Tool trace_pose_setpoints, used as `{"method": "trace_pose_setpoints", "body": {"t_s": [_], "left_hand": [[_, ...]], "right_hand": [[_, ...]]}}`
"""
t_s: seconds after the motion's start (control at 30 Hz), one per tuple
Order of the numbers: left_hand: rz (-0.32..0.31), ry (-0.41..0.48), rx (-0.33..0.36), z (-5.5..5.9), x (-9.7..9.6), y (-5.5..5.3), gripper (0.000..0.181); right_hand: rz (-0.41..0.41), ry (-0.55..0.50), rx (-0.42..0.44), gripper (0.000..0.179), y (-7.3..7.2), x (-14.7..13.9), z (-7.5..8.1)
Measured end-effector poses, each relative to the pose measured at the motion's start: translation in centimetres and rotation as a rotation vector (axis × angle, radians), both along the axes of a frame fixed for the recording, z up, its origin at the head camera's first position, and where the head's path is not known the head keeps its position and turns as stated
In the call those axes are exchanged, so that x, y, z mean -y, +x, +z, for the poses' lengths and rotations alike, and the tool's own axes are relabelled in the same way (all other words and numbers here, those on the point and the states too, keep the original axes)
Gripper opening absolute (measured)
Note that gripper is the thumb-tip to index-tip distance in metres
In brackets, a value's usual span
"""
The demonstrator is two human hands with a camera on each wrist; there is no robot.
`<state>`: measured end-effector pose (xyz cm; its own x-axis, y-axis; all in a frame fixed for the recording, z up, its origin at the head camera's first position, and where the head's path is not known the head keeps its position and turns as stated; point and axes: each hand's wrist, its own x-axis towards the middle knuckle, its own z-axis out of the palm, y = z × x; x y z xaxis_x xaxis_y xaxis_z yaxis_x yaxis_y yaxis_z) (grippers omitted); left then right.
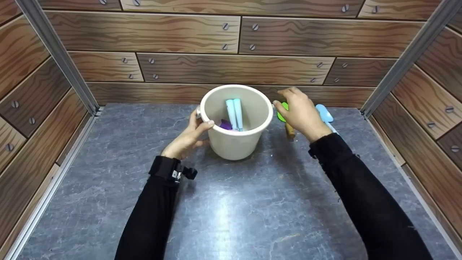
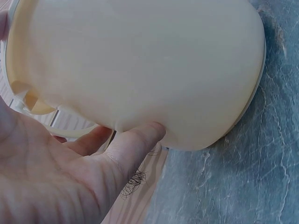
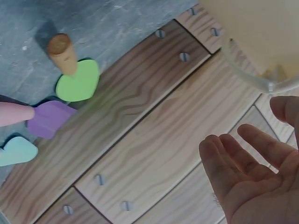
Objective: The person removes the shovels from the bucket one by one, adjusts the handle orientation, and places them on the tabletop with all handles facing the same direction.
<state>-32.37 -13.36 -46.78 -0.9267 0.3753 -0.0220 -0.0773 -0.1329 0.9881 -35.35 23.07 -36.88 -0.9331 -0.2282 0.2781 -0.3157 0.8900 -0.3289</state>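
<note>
A cream bucket [image 1: 234, 148] stands upright near the back wall. My left hand [image 1: 184, 141] grips its left side, thumb over the rim; in the left wrist view, fingers [image 2: 140, 135] touch the bucket wall. Inside the bucket, two light blue handles [image 1: 234, 113] lean beside a purple piece [image 1: 225, 125], their lower ends partly hidden. By the bucket's right rim hovers my right hand [image 1: 301, 113], fingers loosely bent and holding nothing. In the right wrist view its thumb is close to the bucket's white bail handle [image 3: 247, 80]; whether they touch I cannot tell.
Right of the bucket lie a green-headed tool [image 1: 282, 112] with a wooden handle and a light blue tool [image 1: 325, 113]. A purple-headed tool [image 3: 49, 119] with a pink handle lies between them. Wood-patterned walls [image 1: 187, 36] enclose the grey marbled floor [image 1: 119, 187].
</note>
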Motion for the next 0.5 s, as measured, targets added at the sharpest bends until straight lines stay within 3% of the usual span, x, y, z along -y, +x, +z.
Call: {"method": "trace_pose_setpoints", "body": {"t_s": [0.5], "left_hand": [[0.001, 0.017, 0.002, 0.1, -0.1, 0.0, 0.112]], "right_hand": [[0.11, 0.031, -0.088, 0.051, 1.0, 3.3, 1.7]]}}
